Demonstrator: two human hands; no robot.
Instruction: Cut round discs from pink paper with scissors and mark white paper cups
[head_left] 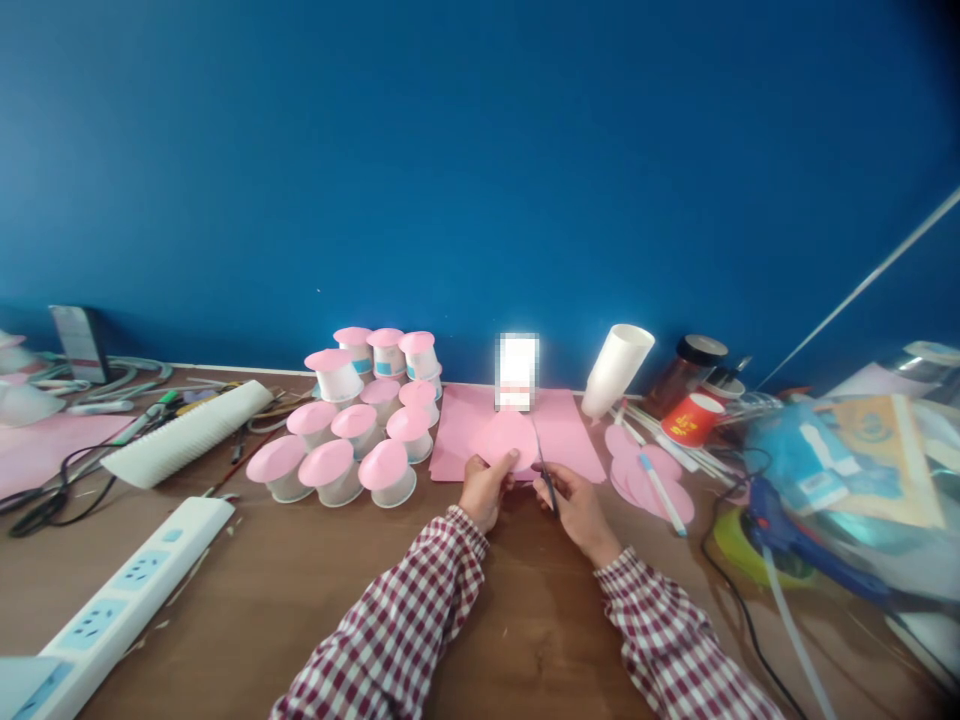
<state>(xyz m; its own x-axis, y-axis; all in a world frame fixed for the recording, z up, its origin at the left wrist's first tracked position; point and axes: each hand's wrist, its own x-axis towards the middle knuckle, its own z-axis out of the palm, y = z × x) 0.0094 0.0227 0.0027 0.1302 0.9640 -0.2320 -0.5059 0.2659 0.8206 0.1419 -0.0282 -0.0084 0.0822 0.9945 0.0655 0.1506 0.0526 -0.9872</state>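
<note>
My left hand pinches the lower edge of a round pink paper disc, its thumb lying on top. In my right hand are dark-handled scissors, their blades pointing up along the disc's right edge. Whether the blades are apart I cannot tell. Beneath and behind the disc lie pink paper sheets. More pink paper circles lie to the right, with a marker pen on them. To the left stand several upside-down paper cups topped with pink paper cones.
A stack of white cups stands tilted near the blue wall; another stack lies at left. A white power strip is at front left. At right are a red cup, a dark-lidded jar and a blue glue gun with its cable.
</note>
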